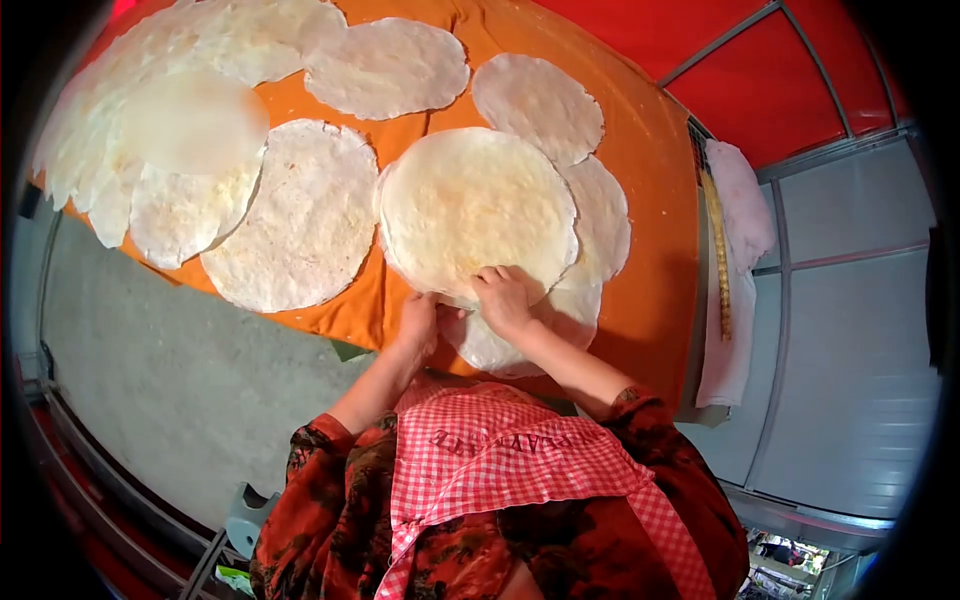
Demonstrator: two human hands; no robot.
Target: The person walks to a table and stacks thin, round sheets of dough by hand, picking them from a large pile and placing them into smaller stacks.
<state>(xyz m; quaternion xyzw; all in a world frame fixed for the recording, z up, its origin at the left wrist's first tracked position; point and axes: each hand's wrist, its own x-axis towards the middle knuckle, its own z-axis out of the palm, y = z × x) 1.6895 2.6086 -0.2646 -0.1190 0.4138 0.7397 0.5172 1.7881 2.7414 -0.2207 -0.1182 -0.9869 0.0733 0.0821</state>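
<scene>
A large round flatbread (475, 205) lies on top of other thin flatbreads on the orange cloth. At its near edge, my left hand (420, 318) has its fingers closed on the rim. Just to the right, my right hand (503, 298) rests on the near part of the same flatbread, its fingers bent and pressed together on the surface. Under and beside it, parts of lower flatbreads (600, 215) show at the right and toward my body.
More flatbreads (300, 215) spread over the orange cloth (655, 230) to the left and far side, overlapping at the far left. A wooden stick (718, 255) and a white cloth (735, 350) lie past the right edge. Grey floor (190, 370) shows at the left.
</scene>
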